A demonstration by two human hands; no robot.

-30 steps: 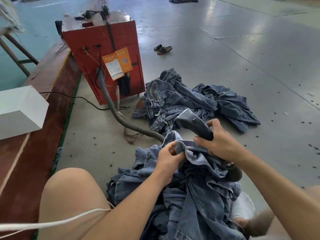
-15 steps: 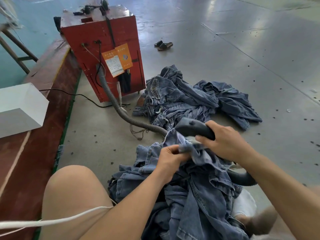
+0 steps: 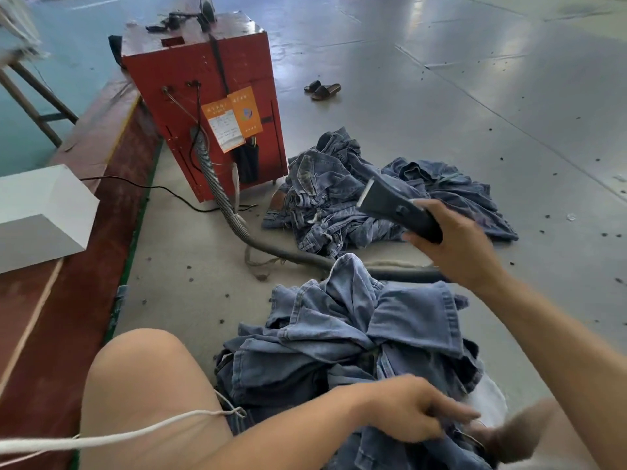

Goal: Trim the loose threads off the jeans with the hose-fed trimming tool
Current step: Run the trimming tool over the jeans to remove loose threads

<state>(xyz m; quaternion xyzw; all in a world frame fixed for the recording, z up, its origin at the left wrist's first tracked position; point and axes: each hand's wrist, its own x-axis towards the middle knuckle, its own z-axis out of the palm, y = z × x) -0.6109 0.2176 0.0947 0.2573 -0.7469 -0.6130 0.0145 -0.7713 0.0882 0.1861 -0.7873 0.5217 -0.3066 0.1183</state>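
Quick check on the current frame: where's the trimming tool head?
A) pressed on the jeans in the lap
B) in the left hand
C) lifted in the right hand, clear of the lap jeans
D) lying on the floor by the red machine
C: the right hand grips the trimming tool raised above the jeans in the lap, not touching them; the left hand is down low on the denim.

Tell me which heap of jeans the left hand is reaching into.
The near jeans heap in the person's lap, under the left hand; the far jeans heap lies untouched beside the red machine.
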